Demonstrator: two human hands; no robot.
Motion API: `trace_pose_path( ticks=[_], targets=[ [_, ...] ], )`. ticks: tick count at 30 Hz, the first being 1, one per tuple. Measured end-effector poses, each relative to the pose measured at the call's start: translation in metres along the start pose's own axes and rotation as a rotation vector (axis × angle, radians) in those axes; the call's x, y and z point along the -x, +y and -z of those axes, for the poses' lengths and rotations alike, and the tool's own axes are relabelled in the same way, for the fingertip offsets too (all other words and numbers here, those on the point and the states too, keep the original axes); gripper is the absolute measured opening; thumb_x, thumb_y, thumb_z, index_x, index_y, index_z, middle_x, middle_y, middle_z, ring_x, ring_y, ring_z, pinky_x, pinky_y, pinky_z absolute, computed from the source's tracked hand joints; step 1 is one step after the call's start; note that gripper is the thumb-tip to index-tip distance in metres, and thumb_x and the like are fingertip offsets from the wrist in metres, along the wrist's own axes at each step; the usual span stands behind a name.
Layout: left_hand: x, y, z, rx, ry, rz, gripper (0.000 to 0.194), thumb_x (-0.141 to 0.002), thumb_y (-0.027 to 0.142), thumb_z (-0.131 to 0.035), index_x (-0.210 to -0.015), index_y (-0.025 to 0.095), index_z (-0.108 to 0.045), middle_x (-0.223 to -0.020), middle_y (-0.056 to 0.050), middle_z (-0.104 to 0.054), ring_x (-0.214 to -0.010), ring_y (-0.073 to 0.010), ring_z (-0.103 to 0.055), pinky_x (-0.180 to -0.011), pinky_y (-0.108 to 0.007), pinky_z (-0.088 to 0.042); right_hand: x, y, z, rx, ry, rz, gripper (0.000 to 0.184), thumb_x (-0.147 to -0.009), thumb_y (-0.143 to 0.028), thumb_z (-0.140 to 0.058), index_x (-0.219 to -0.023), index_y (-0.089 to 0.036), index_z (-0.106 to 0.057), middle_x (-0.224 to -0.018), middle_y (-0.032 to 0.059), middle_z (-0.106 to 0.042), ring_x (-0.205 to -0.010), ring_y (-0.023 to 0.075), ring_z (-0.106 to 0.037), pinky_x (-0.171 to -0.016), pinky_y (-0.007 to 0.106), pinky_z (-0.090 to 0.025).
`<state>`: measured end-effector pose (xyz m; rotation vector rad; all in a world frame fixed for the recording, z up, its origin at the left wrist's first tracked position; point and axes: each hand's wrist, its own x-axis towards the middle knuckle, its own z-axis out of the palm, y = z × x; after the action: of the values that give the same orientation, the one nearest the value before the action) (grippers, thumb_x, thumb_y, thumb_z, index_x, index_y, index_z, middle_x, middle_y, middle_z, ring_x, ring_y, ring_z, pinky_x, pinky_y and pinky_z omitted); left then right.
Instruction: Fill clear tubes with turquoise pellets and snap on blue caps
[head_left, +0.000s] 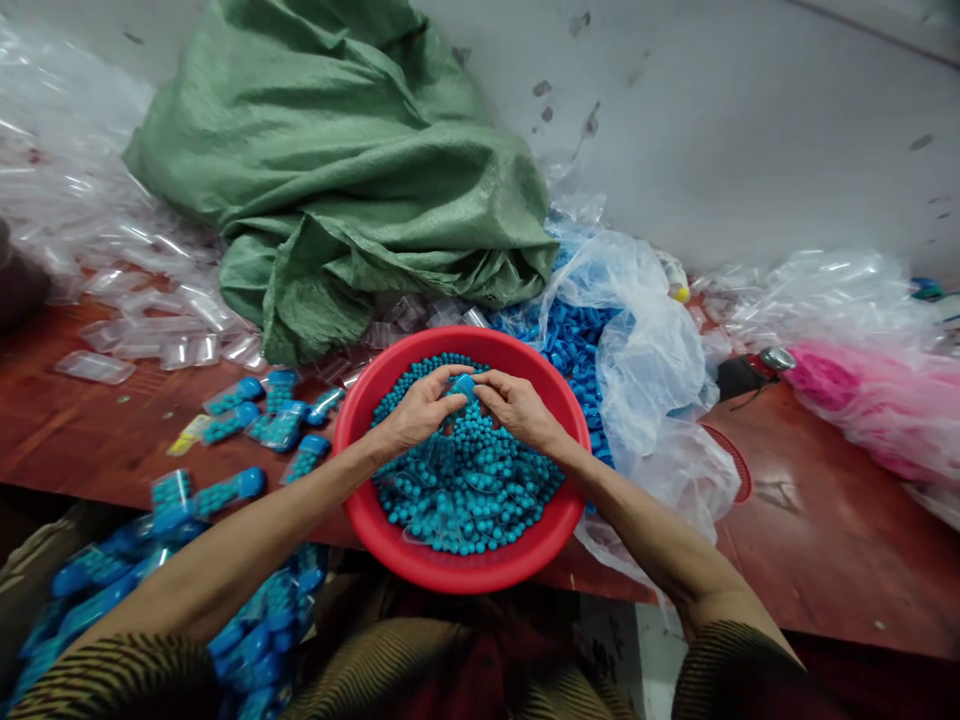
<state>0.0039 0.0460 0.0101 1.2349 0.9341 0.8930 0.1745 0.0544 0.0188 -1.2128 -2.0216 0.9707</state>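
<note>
Both hands meet above a red basin (461, 575) filled with small turquoise beads (465, 490). Between my fingertips is a blue cap (463, 386). My left hand (417, 408) pinches it from the left side, thumb and fingers closed. From the right, my right hand (519, 408) grips the same cap with bent fingers. Whether a clear container sits under the cap is hidden by my fingers. Left of the basin lie several clear containers of beads with blue caps (281, 425), on the red-brown table (810, 545).
A green woven sack (345, 150) rises behind the basin. Empty clear containers (165, 330) are heaped at left. Blue caps (574, 350) spill from a translucent plastic bag (645, 350) at right. Farther right are a dark bottle (746, 373) and pink bagged material (877, 400). More filled containers (255, 640) pile low at left.
</note>
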Motion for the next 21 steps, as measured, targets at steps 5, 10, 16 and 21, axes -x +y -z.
trace_pose_path(
  ticks=[5, 10, 16, 21],
  targets=[
    [-0.001, -0.010, 0.001, -0.046, 0.071, -0.036, 0.030, -0.076, 0.027, -0.060, -0.103, 0.018, -0.049, -0.059, 0.008, -0.043, -0.039, -0.0043, -0.040, -0.036, -0.017, -0.034, 0.003, 0.008, -0.020, 0.148, 0.097, 0.172, 0.029, -0.092, -0.029, -0.041, -0.098, -0.016, -0.066, -0.084, 0.0072, -0.067, -0.079, 0.0169, -0.062, -0.076, 0.029, -0.048],
    [-0.002, -0.003, 0.005, -0.051, 0.073, 0.018, 0.033, -0.078, 0.032, -0.058, -0.106, 0.019, -0.046, -0.062, 0.008, -0.048, -0.038, -0.0050, -0.045, -0.035, -0.017, -0.033, -0.003, 0.008, -0.009, 0.091, -0.004, 0.129, 0.032, -0.084, -0.018, -0.050, -0.114, -0.016, -0.061, -0.093, 0.0077, -0.065, -0.086, 0.0177, -0.061, -0.081, 0.034, -0.051],
    [0.001, 0.006, 0.007, -0.068, -0.052, 0.065, 0.038, -0.078, 0.035, -0.058, -0.110, 0.020, -0.043, -0.064, 0.007, -0.052, -0.042, -0.0070, -0.051, -0.038, -0.017, -0.036, -0.014, -0.001, 0.026, -0.361, -0.170, -0.224, 0.049, -0.069, -0.016, -0.064, -0.117, -0.016, -0.053, -0.093, 0.0022, -0.058, -0.059, 0.0081, -0.057, -0.049, 0.024, -0.053],
    [0.001, 0.004, 0.005, -0.033, -0.068, 0.064, 0.042, -0.079, 0.037, -0.058, -0.113, 0.020, -0.042, -0.067, 0.005, -0.055, -0.046, -0.0103, -0.057, -0.040, -0.019, -0.041, -0.016, -0.003, 0.016, -0.342, 0.033, -0.245, 0.045, -0.073, -0.021, -0.062, -0.116, -0.015, -0.051, -0.091, 0.0034, -0.060, -0.065, 0.0130, -0.062, -0.053, 0.026, -0.053]
  ],
)
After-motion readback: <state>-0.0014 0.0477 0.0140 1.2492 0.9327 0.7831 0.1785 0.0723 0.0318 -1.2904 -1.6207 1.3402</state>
